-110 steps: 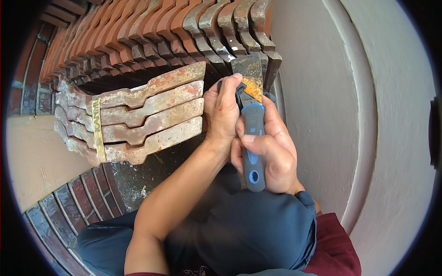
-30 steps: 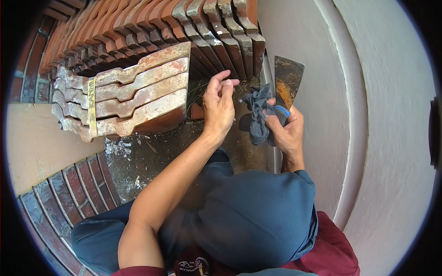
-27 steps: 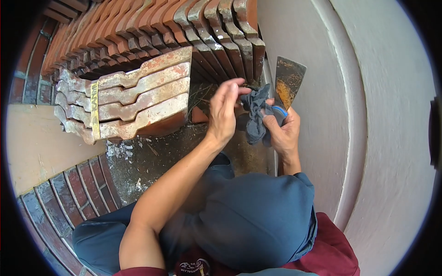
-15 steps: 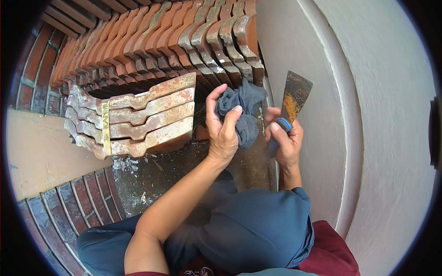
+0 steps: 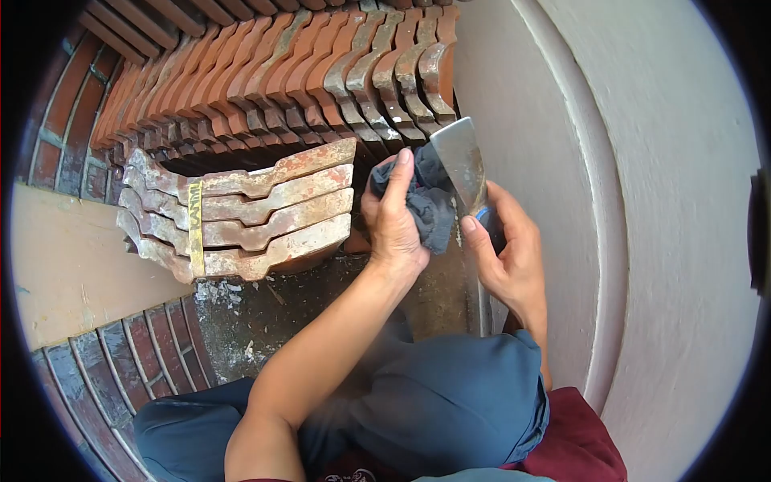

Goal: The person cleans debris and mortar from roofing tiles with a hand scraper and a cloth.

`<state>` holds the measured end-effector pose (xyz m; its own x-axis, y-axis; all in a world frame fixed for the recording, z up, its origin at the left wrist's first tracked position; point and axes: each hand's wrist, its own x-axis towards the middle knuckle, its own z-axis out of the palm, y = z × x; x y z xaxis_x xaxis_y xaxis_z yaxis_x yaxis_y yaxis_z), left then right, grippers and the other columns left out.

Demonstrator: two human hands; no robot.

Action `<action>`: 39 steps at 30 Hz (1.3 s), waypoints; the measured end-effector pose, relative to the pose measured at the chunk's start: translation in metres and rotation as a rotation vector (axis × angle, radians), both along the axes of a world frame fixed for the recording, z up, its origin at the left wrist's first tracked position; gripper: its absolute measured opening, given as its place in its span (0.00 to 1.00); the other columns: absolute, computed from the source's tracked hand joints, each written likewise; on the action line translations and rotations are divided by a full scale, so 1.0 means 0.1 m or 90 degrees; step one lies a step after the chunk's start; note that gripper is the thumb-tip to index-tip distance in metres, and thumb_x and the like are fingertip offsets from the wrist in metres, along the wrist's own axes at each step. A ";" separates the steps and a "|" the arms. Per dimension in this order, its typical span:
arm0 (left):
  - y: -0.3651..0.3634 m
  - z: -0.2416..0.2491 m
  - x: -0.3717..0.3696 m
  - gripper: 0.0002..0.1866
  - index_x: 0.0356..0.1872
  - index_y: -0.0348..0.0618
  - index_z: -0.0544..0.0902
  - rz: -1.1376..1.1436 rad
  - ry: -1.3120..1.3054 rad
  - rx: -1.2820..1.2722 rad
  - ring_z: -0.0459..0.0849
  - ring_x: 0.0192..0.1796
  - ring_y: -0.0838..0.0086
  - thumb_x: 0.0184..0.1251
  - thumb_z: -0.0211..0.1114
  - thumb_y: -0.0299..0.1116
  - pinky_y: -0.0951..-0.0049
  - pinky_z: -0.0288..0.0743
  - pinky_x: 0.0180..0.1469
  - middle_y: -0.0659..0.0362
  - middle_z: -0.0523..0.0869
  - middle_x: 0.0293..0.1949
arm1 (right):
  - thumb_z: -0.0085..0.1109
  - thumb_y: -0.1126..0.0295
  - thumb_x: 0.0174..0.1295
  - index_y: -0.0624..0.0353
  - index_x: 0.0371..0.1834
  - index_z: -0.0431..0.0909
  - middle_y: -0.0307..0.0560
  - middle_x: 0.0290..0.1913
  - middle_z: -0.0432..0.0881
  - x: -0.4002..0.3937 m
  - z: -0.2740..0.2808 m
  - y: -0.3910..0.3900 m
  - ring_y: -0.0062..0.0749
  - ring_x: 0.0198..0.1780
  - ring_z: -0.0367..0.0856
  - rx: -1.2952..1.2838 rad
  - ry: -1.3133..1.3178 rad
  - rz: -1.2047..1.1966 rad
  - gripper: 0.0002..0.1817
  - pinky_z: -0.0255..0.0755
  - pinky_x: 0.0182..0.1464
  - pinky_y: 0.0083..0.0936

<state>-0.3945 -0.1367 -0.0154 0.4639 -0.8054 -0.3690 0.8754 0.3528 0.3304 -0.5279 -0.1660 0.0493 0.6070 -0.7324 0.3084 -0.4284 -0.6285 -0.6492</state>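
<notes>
Scraper point(image 5: 461, 161) shifted toward cloth point(image 5: 432, 215); tiles point(image 5: 277, 72) beyond.

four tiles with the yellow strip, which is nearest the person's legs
The lowest tile in the picture: no other tile lies between it and the legs; the other three sit beyond it, towards the long tile row.

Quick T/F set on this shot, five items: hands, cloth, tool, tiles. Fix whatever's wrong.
1. The left hand grips a dark cloth. True.
2. The right hand holds a hammer. False: it holds a scraper.
3. A yellow strip crosses the short stack of four tiles. True.
4. That short stack lies to the right of both hands. False: it lies to their left.
5. Both hands wear gloves. False: both are bare.
</notes>
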 end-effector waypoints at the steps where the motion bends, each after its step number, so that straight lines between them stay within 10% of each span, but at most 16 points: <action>1: -0.02 0.04 -0.02 0.17 0.50 0.40 0.81 0.020 -0.016 0.007 0.84 0.44 0.77 0.70 0.70 0.41 0.74 0.79 0.48 0.61 0.86 0.42 | 0.64 0.73 0.64 0.72 0.64 0.72 0.54 0.37 0.80 0.03 0.05 -0.04 0.47 0.36 0.81 -0.035 0.040 -0.006 0.26 0.74 0.40 0.36; 8: -0.16 0.22 -0.10 0.11 0.37 0.42 0.83 -0.027 -0.108 0.006 0.76 0.29 0.84 0.71 0.71 0.40 0.82 0.72 0.34 0.67 0.82 0.32 | 0.63 0.77 0.59 0.80 0.67 0.65 0.67 0.41 0.75 0.30 0.65 0.02 0.61 0.41 0.78 -0.037 0.301 0.039 0.33 0.74 0.47 0.45; 14: -0.07 0.43 0.11 0.12 0.43 0.38 0.79 -0.037 -0.068 -0.023 0.86 0.33 0.74 0.72 0.65 0.38 0.71 0.83 0.31 0.58 0.86 0.36 | 0.58 0.79 0.64 0.76 0.76 0.57 0.50 0.50 0.74 0.39 0.70 0.07 0.32 0.34 0.83 0.476 -0.016 0.024 0.36 0.78 0.29 0.27; 39: -0.16 0.28 0.04 0.09 0.38 0.42 0.80 0.013 -0.108 0.016 0.71 0.30 0.86 0.74 0.64 0.37 0.79 0.66 0.33 0.69 0.77 0.29 | 0.52 0.78 0.64 0.75 0.78 0.52 0.44 0.38 0.79 0.61 0.79 0.20 0.22 0.28 0.78 0.527 -0.016 -0.062 0.38 0.73 0.31 0.20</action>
<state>-0.3908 -0.1529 0.0126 0.5371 -0.7867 -0.3043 0.7991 0.3590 0.4822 -0.4668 -0.1464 0.1280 0.5293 -0.7775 -0.3397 -0.4353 0.0949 -0.8953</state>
